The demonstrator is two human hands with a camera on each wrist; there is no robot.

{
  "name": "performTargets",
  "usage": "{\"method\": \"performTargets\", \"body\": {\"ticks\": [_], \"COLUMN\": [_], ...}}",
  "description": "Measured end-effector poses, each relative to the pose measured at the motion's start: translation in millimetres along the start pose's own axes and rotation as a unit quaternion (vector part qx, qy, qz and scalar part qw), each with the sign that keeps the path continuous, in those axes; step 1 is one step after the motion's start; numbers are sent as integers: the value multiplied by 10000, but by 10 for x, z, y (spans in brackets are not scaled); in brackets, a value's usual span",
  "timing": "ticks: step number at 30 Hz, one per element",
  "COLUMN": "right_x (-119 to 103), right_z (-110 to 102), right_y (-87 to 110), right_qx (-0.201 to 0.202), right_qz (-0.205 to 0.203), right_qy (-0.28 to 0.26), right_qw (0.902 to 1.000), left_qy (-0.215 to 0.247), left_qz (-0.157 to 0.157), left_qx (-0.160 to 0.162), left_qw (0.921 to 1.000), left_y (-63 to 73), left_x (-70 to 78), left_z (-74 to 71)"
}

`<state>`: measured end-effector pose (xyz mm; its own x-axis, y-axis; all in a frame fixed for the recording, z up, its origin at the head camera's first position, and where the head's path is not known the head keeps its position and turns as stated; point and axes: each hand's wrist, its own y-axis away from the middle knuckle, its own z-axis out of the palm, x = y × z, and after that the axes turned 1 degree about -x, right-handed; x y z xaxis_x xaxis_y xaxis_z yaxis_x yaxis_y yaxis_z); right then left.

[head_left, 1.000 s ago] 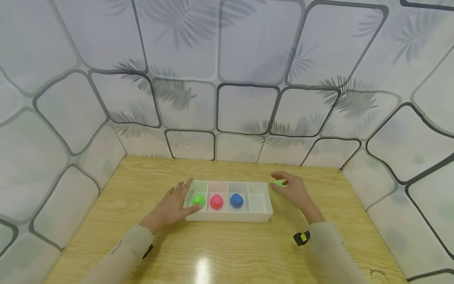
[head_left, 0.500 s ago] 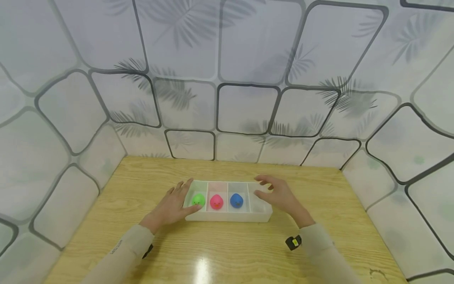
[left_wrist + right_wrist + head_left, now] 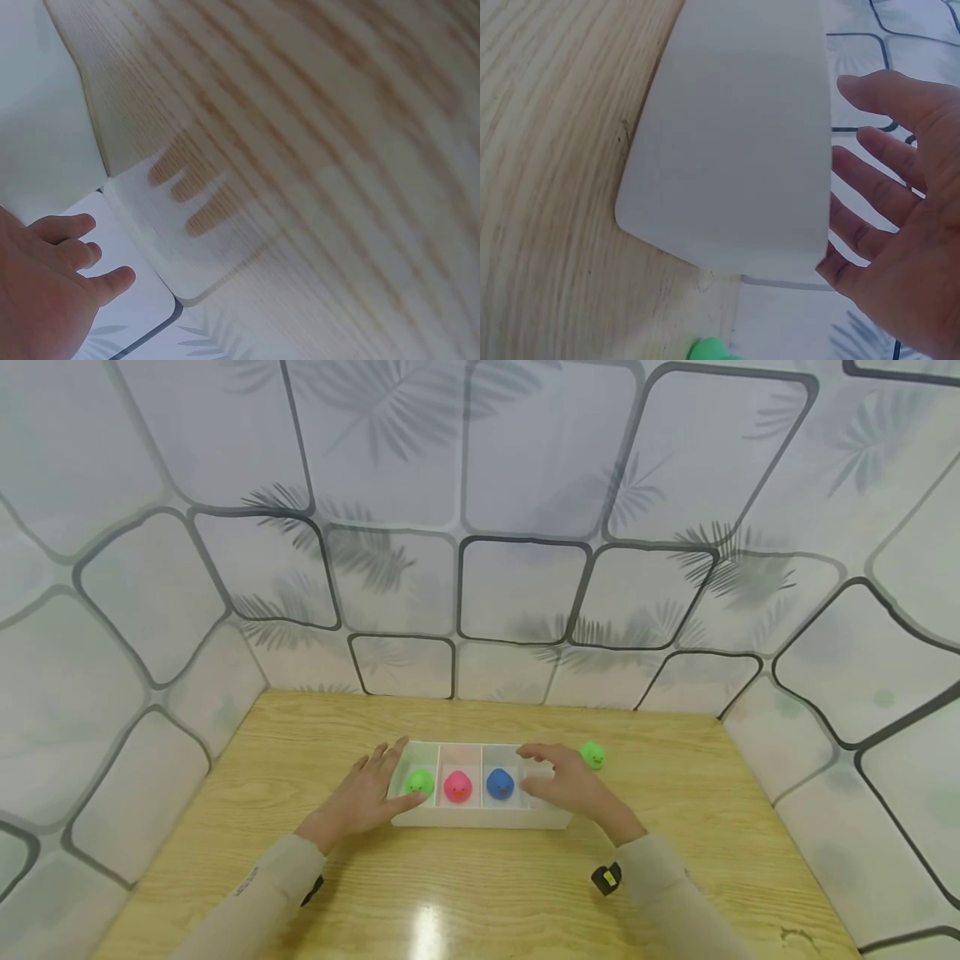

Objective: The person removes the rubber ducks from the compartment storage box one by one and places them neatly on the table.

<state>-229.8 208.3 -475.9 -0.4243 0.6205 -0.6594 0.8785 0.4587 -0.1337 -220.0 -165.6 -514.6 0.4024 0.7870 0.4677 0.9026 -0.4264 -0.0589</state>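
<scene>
A white box [image 3: 480, 819] with several compartments in a row lies on the table. From left to right it holds a green toy duck [image 3: 420, 782], a pink toy duck [image 3: 457, 787] and a blue toy duck [image 3: 500, 784]. My left hand [image 3: 362, 796] rests at the box's left end, fingers extended, thumb over the front rim near the green duck. Above the rightmost compartment hovers my right hand [image 3: 573, 783], thumb and fingers apart, with nothing between them; it hides most of that compartment. A second green duck [image 3: 592, 755] sits on the table, just beyond the box's right end.
The wooden table [image 3: 480, 893] meets patterned walls [image 3: 517, 585] at its back and sides. In the right wrist view, the box's side [image 3: 735, 135] stands beside the fingers. A small black device [image 3: 607, 878] hangs at the right wrist.
My right hand has moved left from the second green duck to over the rightmost compartment, leaving that duck on the table in plain sight. The left hand and the box have stayed put.
</scene>
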Motion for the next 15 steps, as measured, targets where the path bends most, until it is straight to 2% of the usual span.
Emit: {"method": "performTargets", "body": {"ticks": [5, 10, 15], "right_x": [-43, -70, -38], "right_z": [48, 110, 208], "right_y": [-15, -60, -109], "right_qx": [-218, -290, -347], "right_qz": [83, -115, -39], "right_qy": [0, -12, 321], "right_qw": [9997, 9995, 9989], "left_qy": [-35, -27, -37], "left_qz": [0, -29, -17], "left_qx": [7, -26, -39], "left_qw": [10000, 10000, 10000], "left_y": [-8, -8, -3], "left_x": [4, 16, 23], "left_z": [-3, -14, -21]}}
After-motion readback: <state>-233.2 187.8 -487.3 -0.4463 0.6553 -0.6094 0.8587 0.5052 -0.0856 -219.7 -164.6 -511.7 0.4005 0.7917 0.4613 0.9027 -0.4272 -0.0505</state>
